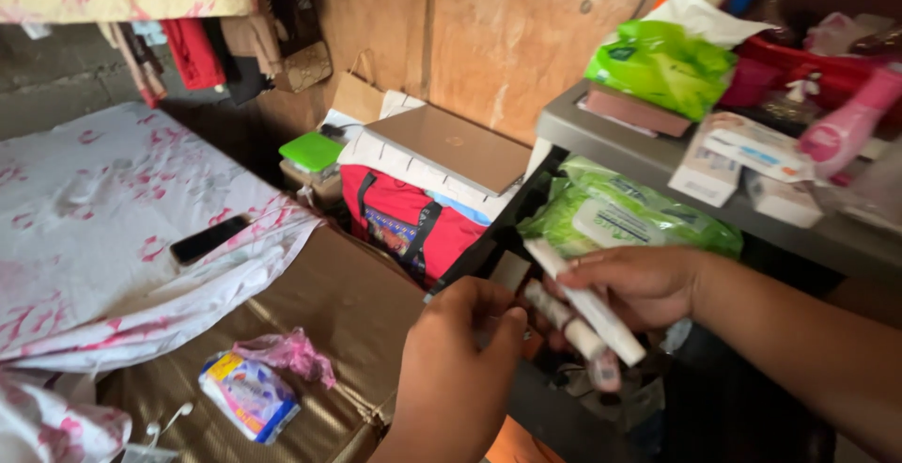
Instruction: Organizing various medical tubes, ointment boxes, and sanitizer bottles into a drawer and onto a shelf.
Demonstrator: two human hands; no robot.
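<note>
Left hand (pixel 451 369) fingers beside tubes (pixel 583 313)

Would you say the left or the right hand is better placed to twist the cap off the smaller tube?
Probably the left hand: its fingers sit at the smaller tube, while the right hand grips both white tubes.

Left hand (pixel 460 360) hides the tubes' (pixel 587 317) lower ends.
</note>
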